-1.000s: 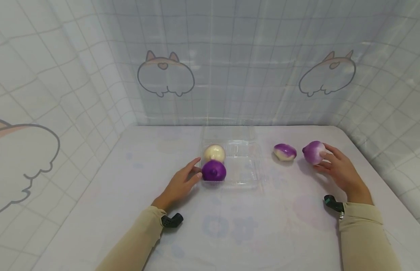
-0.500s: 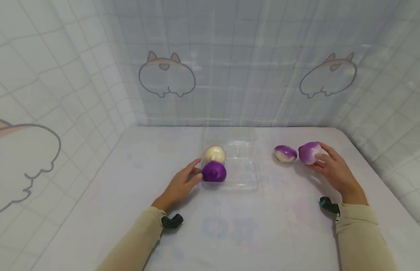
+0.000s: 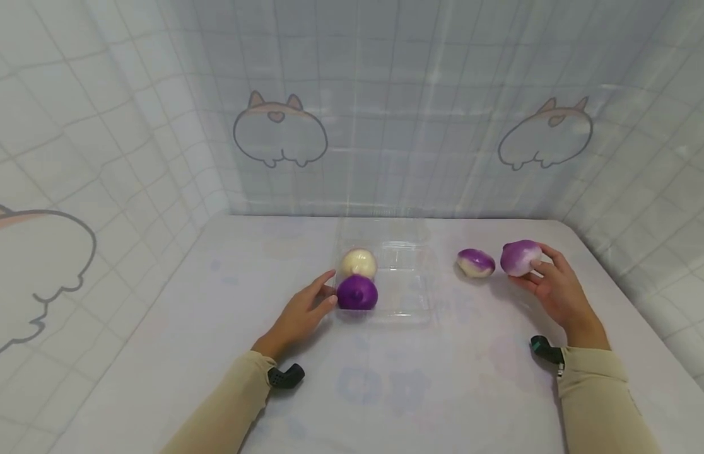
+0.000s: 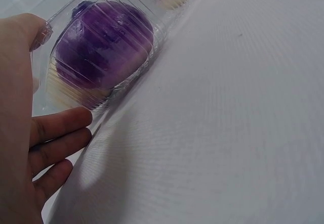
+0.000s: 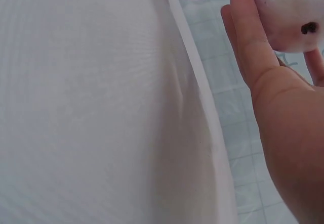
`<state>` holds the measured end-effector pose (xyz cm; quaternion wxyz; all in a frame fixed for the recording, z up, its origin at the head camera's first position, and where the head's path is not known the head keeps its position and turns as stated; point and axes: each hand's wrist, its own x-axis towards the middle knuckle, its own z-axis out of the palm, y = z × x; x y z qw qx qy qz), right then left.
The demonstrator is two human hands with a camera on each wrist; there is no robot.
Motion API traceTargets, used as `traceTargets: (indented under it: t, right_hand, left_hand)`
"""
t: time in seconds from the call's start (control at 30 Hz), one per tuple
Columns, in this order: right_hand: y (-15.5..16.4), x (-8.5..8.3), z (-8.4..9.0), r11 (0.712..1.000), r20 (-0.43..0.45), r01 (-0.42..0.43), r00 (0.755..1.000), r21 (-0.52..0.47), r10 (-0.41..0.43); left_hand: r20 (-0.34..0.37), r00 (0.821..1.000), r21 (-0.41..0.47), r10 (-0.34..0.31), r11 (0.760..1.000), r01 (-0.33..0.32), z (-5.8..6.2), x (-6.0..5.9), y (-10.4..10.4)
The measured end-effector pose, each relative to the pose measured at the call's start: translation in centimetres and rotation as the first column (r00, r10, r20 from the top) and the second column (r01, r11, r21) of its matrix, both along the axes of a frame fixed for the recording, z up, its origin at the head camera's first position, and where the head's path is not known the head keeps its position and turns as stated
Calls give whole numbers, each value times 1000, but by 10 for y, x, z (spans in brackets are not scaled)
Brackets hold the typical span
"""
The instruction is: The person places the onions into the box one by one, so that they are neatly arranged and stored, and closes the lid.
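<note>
My left hand point(image 3: 299, 315) touches the left side of a clear plastic clamshell box point(image 3: 405, 313), its thumb at the rim and its other fingers point(image 4: 66, 123) fairly straight beside the ribbed wall. In the box's left half, a white onion point(image 3: 359, 262) sits behind a deep purple onion point(image 3: 357, 293). With thumb and fingers curled round its right side, my right hand point(image 3: 559, 293) holds a purple-and-white onion point(image 3: 519, 257); a dark spot marks its root end in the right wrist view. Just left of it, an elongated purple-and-cream onion point(image 3: 475, 263) lies on the table.
The box's lid point(image 3: 380, 231) lies folded back behind it. A pale cloth covers the table point(image 3: 386, 391), and tile-patterned sheets point(image 3: 414, 126) with cartoon animals hang at the back and both sides.
My right hand has moved a little left with its onion, closer to the elongated one. My left hand stays at the box. The head view has tilted slightly.
</note>
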<state>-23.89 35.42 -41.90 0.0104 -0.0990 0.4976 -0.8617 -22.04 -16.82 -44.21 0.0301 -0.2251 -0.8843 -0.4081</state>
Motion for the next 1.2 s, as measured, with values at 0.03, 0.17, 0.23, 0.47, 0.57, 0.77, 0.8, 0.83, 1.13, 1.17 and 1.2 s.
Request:
traceTargets:
  t: [0.03, 0.17, 0.23, 0.47, 0.57, 0.77, 0.8, 0.83, 1.13, 1.17, 1.2]
  right_hand:
    - [0, 0, -1, 1000, -1, 2, 1000, -8, -2]
    - [1, 0, -1, 1000, -7, -10, 1000, 0, 10]
    - [0, -1, 1, 1000, 2, -15, 1000, 5, 15]
    - [-4, -3, 3, 999, -21, -15, 1000, 32, 16]
    - [-5, -3, 0, 998, -71, -23, 997, 54, 27]
    - [-8, -5, -3, 998, -122, -61, 990, 23, 63]
    - [-8, -5, -3, 998, -129, -55, 990, 28, 58]
    - [-9, -5, -3, 998, -131, -50, 990, 27, 53]
    - [-10, -7, 0, 1000, -72, -12, 997, -5, 12]
    - [-11, -7, 1, 1000, -67, -14, 998, -16, 13]
    - [-11, -7, 1, 1000, -62, -16, 998, -26, 14]
  left_hand:
    - [-1, 1000, 1, 1, 1000, -1, 0, 0, 0]
    - [-11, 1000, 9, -3, 1000, 3, -2, -1, 1]
    - [-21, 1000, 10, -11, 1000, 11, -3, -2, 1]
    - [-15, 1000, 26, -12, 1000, 12, -2, -4, 2]
    - [-9, 1000, 20, -17, 1000, 17, -4, -4, 2]
    - [-9, 1000, 26, -3, 1000, 3, -6, -2, 0]
    - [-5, 1000, 28, 0, 1000, 0, -6, -2, 0]
    - [-3, 1000, 27, 2, 1000, -2, -7, -2, 0]
    - [3, 1000, 19, 7, 1000, -7, -5, -3, 1]
    - [2, 1000, 18, 7, 1000, -7, -5, -3, 1]
    - [2, 1000, 19, 8, 1000, -8, -5, -3, 1]
